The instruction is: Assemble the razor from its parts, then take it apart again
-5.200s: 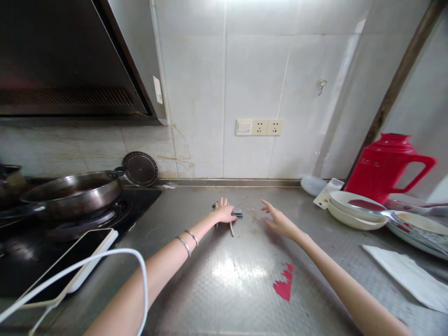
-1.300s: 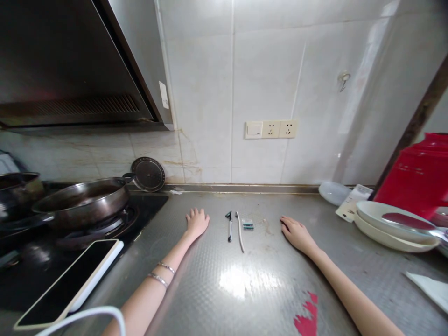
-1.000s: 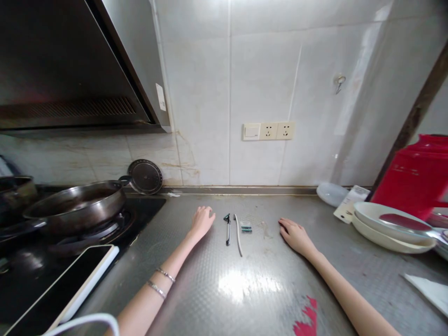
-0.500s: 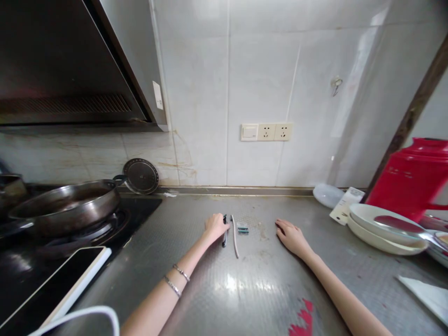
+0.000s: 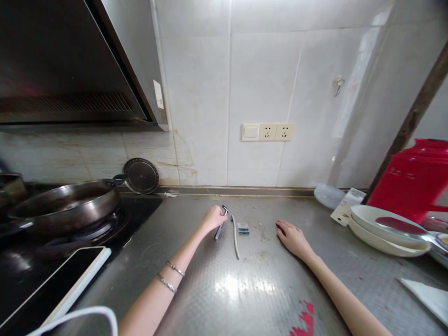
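Observation:
My left hand (image 5: 213, 218) pinches a slim dark tool (image 5: 219, 230) with a short, shiny crosswise head, much like a razor. The tool is tilted, its head pointing away and its lower end toward me; the fingers hide its middle. Just right of it lies a thin, slightly curved white rod (image 5: 235, 240) with a dark far end. Beside the rod is a small clear and teal packet (image 5: 243, 228), too small to make out. Farther right, my right hand (image 5: 291, 235) rests flat on the metal counter (image 5: 259, 275), palm down, holding nothing.
On the left are a steel pan (image 5: 70, 207) on the stove, a round dark lid (image 5: 141, 176) and a phone-like device (image 5: 66, 284) with a white cable. Stacked plates (image 5: 378, 233), a red jug (image 5: 406, 182) and a clear dish (image 5: 329, 196) stand right. A tiled wall closes the back.
My left hand has lifted slightly and shifted away, turning the tool from near upright to slanted. My right hand, the rod and the packet have stayed in place.

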A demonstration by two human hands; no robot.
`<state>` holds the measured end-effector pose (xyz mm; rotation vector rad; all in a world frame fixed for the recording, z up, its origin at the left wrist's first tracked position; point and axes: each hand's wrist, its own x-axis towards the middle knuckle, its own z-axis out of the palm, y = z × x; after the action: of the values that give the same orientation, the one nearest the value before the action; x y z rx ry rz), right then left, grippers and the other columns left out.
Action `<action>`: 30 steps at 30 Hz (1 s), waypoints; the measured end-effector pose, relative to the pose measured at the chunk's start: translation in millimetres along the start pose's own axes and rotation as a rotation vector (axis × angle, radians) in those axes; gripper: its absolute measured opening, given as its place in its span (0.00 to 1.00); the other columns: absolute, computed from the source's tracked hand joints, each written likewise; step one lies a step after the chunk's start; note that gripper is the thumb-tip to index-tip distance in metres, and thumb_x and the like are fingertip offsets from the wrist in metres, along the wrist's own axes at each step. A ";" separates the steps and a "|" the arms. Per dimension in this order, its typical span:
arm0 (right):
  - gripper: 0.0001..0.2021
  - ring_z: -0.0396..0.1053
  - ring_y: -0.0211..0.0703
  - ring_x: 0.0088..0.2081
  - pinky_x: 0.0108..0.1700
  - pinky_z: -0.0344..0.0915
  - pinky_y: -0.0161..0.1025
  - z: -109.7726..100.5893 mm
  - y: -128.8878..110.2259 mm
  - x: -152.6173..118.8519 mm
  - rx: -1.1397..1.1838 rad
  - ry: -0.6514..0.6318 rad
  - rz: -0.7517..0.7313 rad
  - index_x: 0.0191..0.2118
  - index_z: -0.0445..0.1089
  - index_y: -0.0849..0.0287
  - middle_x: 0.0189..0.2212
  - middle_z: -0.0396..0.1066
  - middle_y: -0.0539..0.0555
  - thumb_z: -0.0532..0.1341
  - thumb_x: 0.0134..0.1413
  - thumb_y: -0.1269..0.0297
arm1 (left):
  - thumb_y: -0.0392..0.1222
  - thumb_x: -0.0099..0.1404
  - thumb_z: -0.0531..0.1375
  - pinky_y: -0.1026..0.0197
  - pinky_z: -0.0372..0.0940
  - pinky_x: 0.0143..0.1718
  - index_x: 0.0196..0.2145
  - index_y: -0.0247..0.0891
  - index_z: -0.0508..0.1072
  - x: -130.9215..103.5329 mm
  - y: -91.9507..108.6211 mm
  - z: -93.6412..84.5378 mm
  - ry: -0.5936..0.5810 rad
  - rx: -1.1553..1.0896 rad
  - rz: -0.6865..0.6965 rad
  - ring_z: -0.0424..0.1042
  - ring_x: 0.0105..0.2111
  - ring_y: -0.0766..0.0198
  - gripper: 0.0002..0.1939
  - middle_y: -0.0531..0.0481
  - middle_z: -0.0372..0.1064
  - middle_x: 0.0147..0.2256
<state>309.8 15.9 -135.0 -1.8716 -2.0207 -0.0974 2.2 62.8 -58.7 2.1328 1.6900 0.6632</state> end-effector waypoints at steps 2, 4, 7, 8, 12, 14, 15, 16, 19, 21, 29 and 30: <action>0.20 0.59 0.48 0.56 0.55 0.54 0.46 0.2 0.3 0.0 -0.004 -0.002 -0.001 0.50 0.67 0.59 0.54 0.64 0.58 0.47 0.55 0.64 | 0.41 0.50 0.57 0.67 0.53 0.26 0.12 0.33 0.62 4.0 -1.8 -12.0 0.000 -0.221 0.001 0.64 0.24 0.66 0.14 0.53 0.60 0.16; 0.20 0.59 0.48 0.56 0.55 0.54 0.46 0.3 0.3 -0.1 -0.007 -0.003 -0.004 0.50 0.67 0.60 0.54 0.63 0.59 0.47 0.55 0.64 | 0.43 0.52 0.56 0.67 0.56 0.26 0.15 0.33 0.64 5.5 -3.6 -22.0 -0.020 -0.331 -0.016 0.65 0.24 0.67 0.14 0.53 0.62 0.17; 0.20 0.59 0.48 0.55 0.55 0.54 0.47 0.9 0.7 0.1 -0.003 0.001 0.001 0.50 0.67 0.59 0.54 0.64 0.59 0.47 0.55 0.64 | 0.46 0.56 0.55 0.65 0.63 0.29 0.24 0.33 0.69 3.4 -7.1 -29.1 -0.127 -0.614 -0.110 0.70 0.26 0.66 0.12 0.49 0.70 0.22; 0.20 0.59 0.48 0.55 0.55 0.54 0.47 1.4 1.0 0.2 -0.002 0.002 0.002 0.49 0.67 0.58 0.54 0.64 0.58 0.47 0.55 0.64 | 0.45 0.56 0.56 0.64 0.65 0.30 0.27 0.33 0.69 2.3 -8.5 -28.9 -0.158 -0.747 -0.152 0.71 0.27 0.65 0.11 0.48 0.71 0.23; 0.20 0.59 0.48 0.55 0.55 0.54 0.46 4.2 3.4 1.2 -0.005 0.005 -0.008 0.49 0.67 0.60 0.54 0.64 0.59 0.47 0.55 0.64 | 0.42 0.58 0.56 0.61 0.68 0.29 0.27 0.32 0.67 0.6 -14.6 -19.6 -0.123 -1.039 -0.276 0.73 0.26 0.62 0.09 0.46 0.71 0.22; 0.20 0.59 0.48 0.55 0.55 0.54 0.47 5.0 4.3 1.5 -0.006 0.006 -0.010 0.50 0.67 0.61 0.54 0.64 0.59 0.47 0.55 0.64 | 0.41 0.58 0.56 0.62 0.68 0.27 0.26 0.31 0.67 1.9 -17.2 -13.5 -0.062 -1.080 -0.324 0.73 0.24 0.62 0.09 0.47 0.69 0.20; 0.20 0.59 0.49 0.55 0.55 0.54 0.47 5.1 4.4 1.5 -0.008 0.006 -0.009 0.50 0.67 0.61 0.54 0.64 0.59 0.47 0.54 0.64 | 0.41 0.58 0.56 0.62 0.68 0.26 0.26 0.31 0.67 2.7 -18.3 -10.8 -0.033 -1.095 -0.345 0.73 0.24 0.62 0.09 0.49 0.68 0.19; 0.20 0.59 0.49 0.55 0.55 0.54 0.47 4.8 4.2 1.4 -0.012 0.006 -0.008 0.49 0.67 0.61 0.54 0.64 0.59 0.48 0.54 0.64 | 0.41 0.58 0.56 0.63 0.68 0.25 0.26 0.31 0.66 3.5 -19.3 -8.4 -0.011 -1.108 -0.360 0.73 0.23 0.62 0.09 0.50 0.66 0.18; 0.20 0.59 0.49 0.55 0.54 0.54 0.47 2.5 2.4 0.8 -0.021 -0.001 -0.006 0.49 0.67 0.60 0.54 0.63 0.59 0.47 0.55 0.63 | 0.40 0.58 0.55 0.64 0.66 0.22 0.27 0.32 0.66 5.2 -21.8 -2.5 0.022 -1.133 -0.391 0.72 0.20 0.64 0.08 0.53 0.64 0.17; 0.20 0.59 0.48 0.55 0.54 0.54 0.47 0.6 0.7 0.3 -0.025 -0.008 -0.007 0.50 0.67 0.60 0.54 0.63 0.59 0.46 0.55 0.64 | 0.40 0.58 0.54 0.66 0.64 0.20 0.26 0.32 0.65 5.4 -23.3 0.9 0.036 -1.147 -0.412 0.70 0.18 0.67 0.08 0.52 0.64 0.18; 0.20 0.59 0.49 0.55 0.55 0.54 0.48 1.6 0.5 0.6 -0.017 -0.008 0.004 0.50 0.67 0.60 0.54 0.63 0.59 0.47 0.55 0.64 | 0.43 0.62 0.48 0.73 0.45 0.11 0.26 0.36 0.60 1.2 -30.4 2.6 0.003 -1.200 -0.553 0.50 0.09 0.77 0.11 0.61 0.53 0.14; 0.20 0.59 0.49 0.55 0.55 0.53 0.48 2.4 1.2 0.8 -0.014 -0.009 0.004 0.50 0.67 0.61 0.54 0.63 0.60 0.47 0.55 0.64 | 0.44 0.62 0.48 0.73 0.43 0.11 0.26 0.36 0.60 0.7 -31.2 0.8 -0.032 -1.204 -0.578 0.49 0.09 0.77 0.11 0.61 0.52 0.14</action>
<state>310.4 17.5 -137.2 -1.8872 -2.0273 -0.1031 -22.6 70.7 -75.8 0.7777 1.2290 1.0533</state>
